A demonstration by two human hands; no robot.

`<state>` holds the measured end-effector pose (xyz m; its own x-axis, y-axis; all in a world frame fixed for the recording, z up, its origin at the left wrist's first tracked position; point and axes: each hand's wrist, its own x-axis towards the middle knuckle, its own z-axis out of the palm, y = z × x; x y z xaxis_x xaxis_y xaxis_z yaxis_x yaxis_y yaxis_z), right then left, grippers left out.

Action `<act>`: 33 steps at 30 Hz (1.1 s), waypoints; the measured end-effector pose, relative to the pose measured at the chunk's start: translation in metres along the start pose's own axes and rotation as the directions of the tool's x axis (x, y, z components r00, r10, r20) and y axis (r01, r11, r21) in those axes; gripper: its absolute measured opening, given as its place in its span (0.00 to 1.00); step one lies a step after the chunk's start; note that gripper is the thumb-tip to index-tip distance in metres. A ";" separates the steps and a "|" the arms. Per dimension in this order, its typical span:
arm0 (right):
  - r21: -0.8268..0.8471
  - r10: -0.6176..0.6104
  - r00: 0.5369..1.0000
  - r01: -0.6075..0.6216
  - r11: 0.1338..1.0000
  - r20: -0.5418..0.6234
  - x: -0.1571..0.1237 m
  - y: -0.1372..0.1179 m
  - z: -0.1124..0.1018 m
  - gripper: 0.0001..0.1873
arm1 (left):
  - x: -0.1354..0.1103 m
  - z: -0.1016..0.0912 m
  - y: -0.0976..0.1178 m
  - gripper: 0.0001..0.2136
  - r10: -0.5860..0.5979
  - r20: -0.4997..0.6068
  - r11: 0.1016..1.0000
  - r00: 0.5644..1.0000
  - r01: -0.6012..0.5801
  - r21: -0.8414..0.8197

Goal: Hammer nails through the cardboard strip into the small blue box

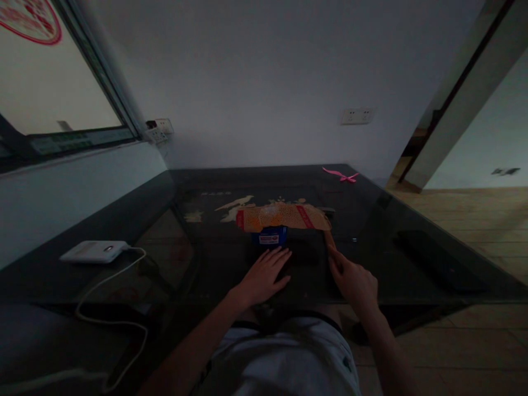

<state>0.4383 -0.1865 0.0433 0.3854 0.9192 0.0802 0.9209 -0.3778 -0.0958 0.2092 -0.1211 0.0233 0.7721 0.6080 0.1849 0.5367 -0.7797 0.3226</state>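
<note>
A long tan, speckled flat thing with red bands (pixel 284 216) lies crosswise over a small blue container (pixel 269 236) with a pale label; its exact kind is unclear. My left hand (pixel 266 275) rests palm down on the dark tabletop in front of the container, fingers stretched out and holding nothing. To the right, my right hand (pixel 353 279) has its fingers curled. From it a slim brown piece reaches up to the right end of the tan thing. In this dim light I cannot tell whether that is a handle or my finger.
The dark glossy table (pixel 231 275) has a printed bird and flowers. A white power bank (pixel 95 251) with a cable is on the left, a pink ribbon (pixel 341 175) at the back right, and a dark flat object (pixel 439 261) at the right. A wall stands behind.
</note>
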 end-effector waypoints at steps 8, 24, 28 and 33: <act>0.123 -0.003 0.993 0.018 0.992 -0.121 -0.004 0.005 0.010 0.21 | -0.009 -0.010 0.001 0.19 -0.090 -0.232 0.993 0.969 0.069 -0.099; 0.449 -0.380 0.833 0.541 0.711 -0.403 -0.023 -0.029 0.024 0.15 | -0.050 -0.011 -0.004 0.11 -0.130 -0.334 0.988 0.933 0.095 -0.121; 0.394 -0.517 0.760 0.648 0.652 -0.395 -0.035 -0.048 0.030 0.14 | -0.053 -0.009 -0.003 0.11 -0.080 -0.283 0.995 0.956 0.059 -0.082; 0.318 -0.612 0.706 0.708 0.631 -0.357 -0.040 -0.053 0.029 0.16 | -0.052 -0.008 -0.002 0.10 -0.078 -0.269 0.997 0.960 0.068 -0.046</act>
<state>0.3727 -0.1999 0.0161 -0.2713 0.8403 0.4693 0.8354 0.4478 -0.3189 0.1654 -0.1501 0.0205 0.6079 0.6849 0.4018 0.5721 -0.7287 0.3764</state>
